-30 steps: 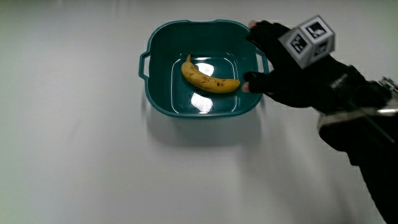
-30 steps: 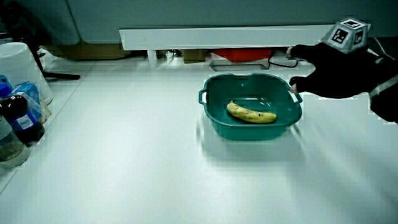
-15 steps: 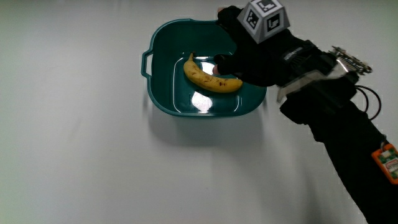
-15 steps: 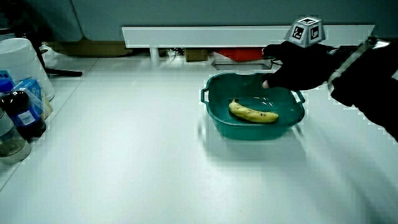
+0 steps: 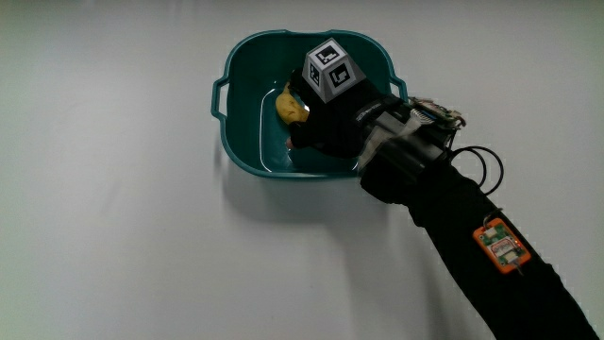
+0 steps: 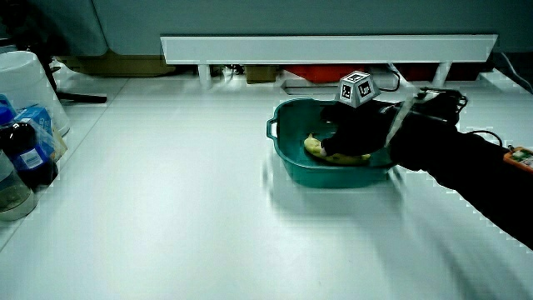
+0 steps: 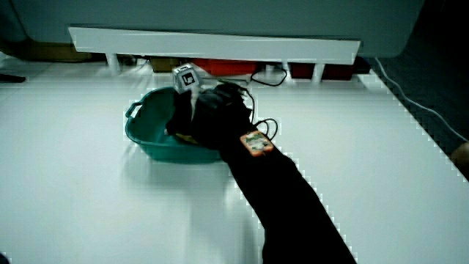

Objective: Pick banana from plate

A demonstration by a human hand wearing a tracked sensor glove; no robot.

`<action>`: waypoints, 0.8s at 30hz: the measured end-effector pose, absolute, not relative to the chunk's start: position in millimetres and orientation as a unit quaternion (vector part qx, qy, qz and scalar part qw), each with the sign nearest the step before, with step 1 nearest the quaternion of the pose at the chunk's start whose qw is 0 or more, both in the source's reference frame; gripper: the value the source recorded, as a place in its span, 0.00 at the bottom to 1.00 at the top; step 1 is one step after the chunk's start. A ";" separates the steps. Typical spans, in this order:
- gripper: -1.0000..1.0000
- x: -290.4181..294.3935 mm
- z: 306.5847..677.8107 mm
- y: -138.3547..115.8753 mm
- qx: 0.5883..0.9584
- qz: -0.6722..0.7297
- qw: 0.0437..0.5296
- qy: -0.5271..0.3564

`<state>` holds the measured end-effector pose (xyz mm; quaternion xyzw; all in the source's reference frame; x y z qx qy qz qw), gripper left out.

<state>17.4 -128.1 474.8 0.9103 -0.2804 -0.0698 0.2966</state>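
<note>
A teal basin (image 5: 242, 144) with two small handles stands on the white table; it takes the place of a plate. A yellow banana (image 5: 291, 106) with brown spots lies in it. The hand (image 5: 326, 125) is down inside the basin, on the banana, with its fingers curled around the fruit's middle. Only one end of the banana shows beside the glove. In a side view the banana (image 6: 313, 147) still rests on the basin (image 6: 287, 164) floor under the hand (image 6: 354, 137). In a side view the forearm hides the banana, and the hand (image 7: 183, 117) sits in the basin (image 7: 146, 144).
A low white partition (image 6: 325, 48) runs along the table's edge farthest from the person. Bottles (image 6: 25, 158) and a white container (image 6: 29, 83) stand at the table's edge, well away from the basin. Cables (image 7: 265, 73) lie near the partition. An orange tag (image 5: 500, 246) sits on the forearm.
The hand has come from the basin's rim down into the basin, onto the banana, and has closed around it. The basin has stayed where it was.
</note>
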 end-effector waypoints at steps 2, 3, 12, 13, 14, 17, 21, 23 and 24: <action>0.50 21.9 484.3 -130.7 0.909 -0.061 0.313 -0.268; 0.50 24.0 486.6 -130.8 0.909 -0.058 0.320 -0.262; 0.50 18.4 516.1 -115.6 0.894 -0.099 0.347 -0.267; 0.50 17.9 518.9 -114.7 0.889 -0.099 0.356 -0.269; 0.50 17.5 519.2 -113.8 0.891 -0.107 0.353 -0.265; 0.50 17.7 528.5 -113.9 0.886 -0.117 0.372 -0.253; 0.50 19.6 528.3 -113.6 0.894 -0.119 0.361 -0.237; 0.50 19.5 527.9 -112.7 0.892 -0.120 0.364 -0.238; 0.53 19.8 531.8 -112.7 0.889 -0.123 0.373 -0.236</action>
